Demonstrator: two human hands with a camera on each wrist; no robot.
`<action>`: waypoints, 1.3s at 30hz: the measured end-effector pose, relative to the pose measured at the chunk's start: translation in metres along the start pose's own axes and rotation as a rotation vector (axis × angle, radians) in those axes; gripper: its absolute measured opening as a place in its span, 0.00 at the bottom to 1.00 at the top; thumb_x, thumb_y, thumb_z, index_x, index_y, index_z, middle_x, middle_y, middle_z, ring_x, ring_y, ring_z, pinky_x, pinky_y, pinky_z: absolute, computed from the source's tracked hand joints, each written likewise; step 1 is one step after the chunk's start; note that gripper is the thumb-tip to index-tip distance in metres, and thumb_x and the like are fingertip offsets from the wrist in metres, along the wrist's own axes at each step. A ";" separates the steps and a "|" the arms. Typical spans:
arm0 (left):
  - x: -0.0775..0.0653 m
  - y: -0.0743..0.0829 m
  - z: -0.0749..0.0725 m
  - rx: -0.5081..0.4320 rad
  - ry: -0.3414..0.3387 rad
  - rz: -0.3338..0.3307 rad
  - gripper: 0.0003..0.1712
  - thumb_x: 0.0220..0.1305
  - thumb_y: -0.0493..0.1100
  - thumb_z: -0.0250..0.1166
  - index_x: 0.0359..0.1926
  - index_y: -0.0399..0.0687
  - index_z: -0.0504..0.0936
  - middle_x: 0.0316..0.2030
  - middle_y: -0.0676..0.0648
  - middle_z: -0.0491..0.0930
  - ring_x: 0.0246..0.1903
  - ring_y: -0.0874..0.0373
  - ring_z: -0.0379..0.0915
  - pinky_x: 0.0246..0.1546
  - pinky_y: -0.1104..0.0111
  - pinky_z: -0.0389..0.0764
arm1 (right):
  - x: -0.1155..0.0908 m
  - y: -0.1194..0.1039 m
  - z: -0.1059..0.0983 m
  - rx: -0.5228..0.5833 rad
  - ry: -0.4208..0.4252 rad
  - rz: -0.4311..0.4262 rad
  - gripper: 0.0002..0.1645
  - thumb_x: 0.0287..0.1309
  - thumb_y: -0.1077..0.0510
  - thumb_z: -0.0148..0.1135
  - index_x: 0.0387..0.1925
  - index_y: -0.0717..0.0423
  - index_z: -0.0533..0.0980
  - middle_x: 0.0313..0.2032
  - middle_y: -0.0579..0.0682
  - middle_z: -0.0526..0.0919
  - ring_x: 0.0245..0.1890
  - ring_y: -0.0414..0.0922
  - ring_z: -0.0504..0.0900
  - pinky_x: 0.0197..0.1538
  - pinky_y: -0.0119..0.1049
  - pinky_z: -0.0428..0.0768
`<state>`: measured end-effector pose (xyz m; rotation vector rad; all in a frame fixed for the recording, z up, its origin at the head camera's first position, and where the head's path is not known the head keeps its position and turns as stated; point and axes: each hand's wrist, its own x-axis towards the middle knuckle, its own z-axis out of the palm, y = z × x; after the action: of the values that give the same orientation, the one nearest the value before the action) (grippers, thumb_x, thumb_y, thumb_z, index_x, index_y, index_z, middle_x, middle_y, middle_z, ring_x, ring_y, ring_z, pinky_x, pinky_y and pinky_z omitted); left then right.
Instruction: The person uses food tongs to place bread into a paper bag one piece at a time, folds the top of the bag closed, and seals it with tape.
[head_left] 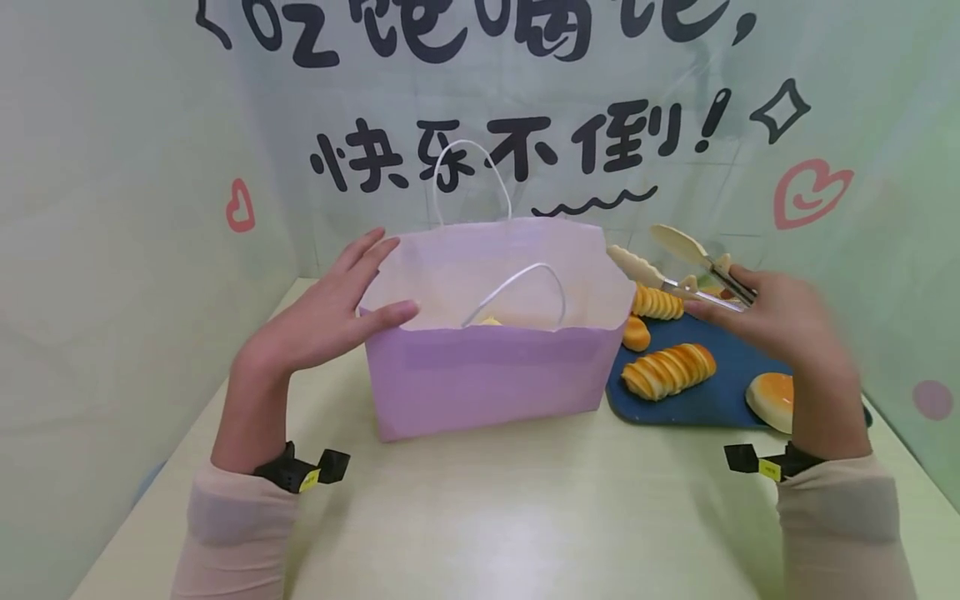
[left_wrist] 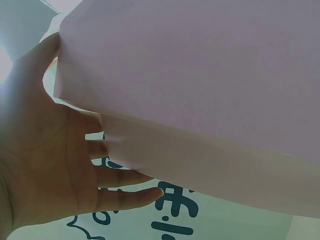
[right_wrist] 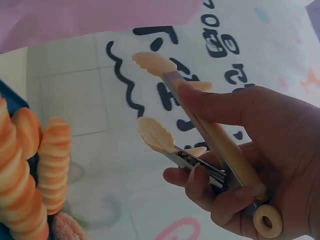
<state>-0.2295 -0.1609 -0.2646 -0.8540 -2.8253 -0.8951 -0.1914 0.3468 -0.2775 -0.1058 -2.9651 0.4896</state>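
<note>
A lilac paper bag (head_left: 487, 375) with white cord handles stands on the table, its mouth facing up; a bit of something yellow (head_left: 491, 322) shows inside. My left hand (head_left: 322, 308) rests at the bag's left side, thumb across the front rim and fingers straight and spread along the far corner. In the left wrist view, the bag's side (left_wrist: 200, 75) fills most of the picture beside the palm. To the right of the bag, my right hand (head_left: 787, 321) grips metal tongs (right_wrist: 215, 135) with cream tips. The tips are apart with nothing between them, above a dark blue tray (head_left: 735, 367).
The tray carries several breads, among them a ridged roll (head_left: 670, 372), a round bun (head_left: 772, 400) partly behind the right wrist, and another ridged roll (head_left: 660, 302) near the bag. A printed wall sheet (head_left: 465, 100) stands behind the pale table (head_left: 525, 500).
</note>
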 end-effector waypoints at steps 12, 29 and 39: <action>-0.003 0.001 0.000 -0.018 -0.001 0.000 0.50 0.64 0.70 0.57 0.78 0.65 0.45 0.76 0.61 0.34 0.72 0.51 0.53 0.65 0.45 0.61 | 0.025 0.010 0.043 -0.098 -0.102 0.037 0.74 0.37 0.13 0.57 0.70 0.65 0.62 0.57 0.75 0.72 0.50 0.71 0.72 0.43 0.62 0.74; -0.002 0.003 0.000 -0.018 -0.009 -0.012 0.50 0.64 0.71 0.56 0.78 0.64 0.45 0.77 0.60 0.34 0.72 0.51 0.53 0.66 0.46 0.61 | 0.029 0.017 0.063 -0.132 -0.037 0.104 0.46 0.46 0.20 0.61 0.50 0.53 0.74 0.26 0.54 0.69 0.32 0.57 0.71 0.27 0.45 0.67; -0.003 0.003 -0.001 -0.031 -0.011 -0.015 0.50 0.64 0.71 0.56 0.78 0.64 0.45 0.76 0.62 0.34 0.71 0.51 0.54 0.66 0.46 0.61 | 0.025 0.019 0.047 -0.111 -0.056 0.130 0.62 0.44 0.17 0.58 0.69 0.56 0.67 0.39 0.65 0.76 0.37 0.62 0.73 0.28 0.47 0.71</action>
<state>-0.2258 -0.1607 -0.2625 -0.8443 -2.8382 -0.9420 -0.2222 0.3521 -0.3247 -0.3029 -3.0536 0.3472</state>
